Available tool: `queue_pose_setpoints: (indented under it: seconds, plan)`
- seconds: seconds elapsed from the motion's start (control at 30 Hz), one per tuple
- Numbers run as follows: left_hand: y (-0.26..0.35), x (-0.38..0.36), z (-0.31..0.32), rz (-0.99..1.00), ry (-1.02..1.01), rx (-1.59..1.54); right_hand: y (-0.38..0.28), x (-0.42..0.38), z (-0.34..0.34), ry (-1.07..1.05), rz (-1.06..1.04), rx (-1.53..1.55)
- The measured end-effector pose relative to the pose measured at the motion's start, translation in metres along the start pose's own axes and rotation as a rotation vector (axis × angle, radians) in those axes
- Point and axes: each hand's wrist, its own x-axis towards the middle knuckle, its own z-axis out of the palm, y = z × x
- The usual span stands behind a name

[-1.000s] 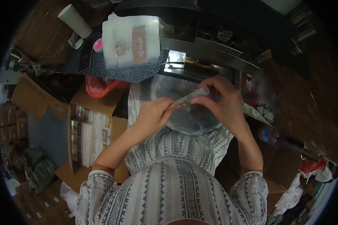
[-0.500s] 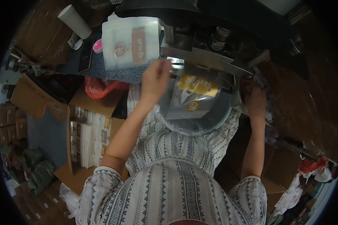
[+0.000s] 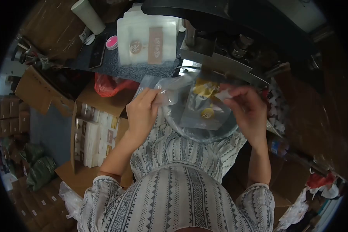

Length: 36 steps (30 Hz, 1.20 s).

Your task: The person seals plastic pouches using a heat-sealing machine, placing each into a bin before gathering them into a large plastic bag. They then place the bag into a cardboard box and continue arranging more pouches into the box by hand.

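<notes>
My left hand (image 3: 141, 114) is closed on the edge of a clear plastic pouch (image 3: 168, 96), just left of the plastic-lined basin (image 3: 178, 129) on my lap. My right hand (image 3: 250, 114) pinches a small white packet (image 3: 222, 94) above the basin's right side. In the basin lies another see-through pouch (image 3: 199, 120) with a gold label. Beyond the left hand, a stack of frosted printed pouches (image 3: 135, 33) rests on a blue-grey towel (image 3: 143, 69). A metal machine (image 3: 216, 58) stands just past the basin.
An open carton (image 3: 74, 143) filled with flat packs is at the left, near a red plastic bag (image 3: 106, 87). A white cup (image 3: 88, 17), a phone (image 3: 98, 52) and a pink-lidded tub (image 3: 111, 42) stand at upper left. Small white packets (image 3: 275, 104) lie at right.
My left hand has come back from the machine's front and now has a clear pouch. My right hand has moved left from the packets at right, bringing a small white packet over the basin.
</notes>
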Motion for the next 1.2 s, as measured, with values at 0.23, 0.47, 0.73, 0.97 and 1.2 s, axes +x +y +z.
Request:
queue_pose_setpoints:
  seconds: [0.23, 0.47, 0.73, 0.97, 1.2]
  plan:
    - [0.017, -0.004, 0.009, 0.097, -0.085, -0.098, 0.000, 0.005, 0.006, -0.177, -0.283, -0.349]
    - [0.029, 0.013, 0.044, -0.198, -0.619, -0.606, 0.017, 0.002, 0.006, 0.011, 0.090, 0.091]
    - [0.039, 0.054, 0.085, -0.793, -0.665, -1.155, 0.030, 0.000, -0.058, 0.256, 0.298, -0.755]
    - [-0.059, 0.062, 0.066, 0.015, 0.014, 0.155, 0.077, 0.008, -0.078, 0.207, 0.074, -1.204]
    - [-0.068, 0.022, 0.027, 0.020, -0.045, 0.240, 0.051, -0.013, -0.086, 0.187, 0.305, -0.950]
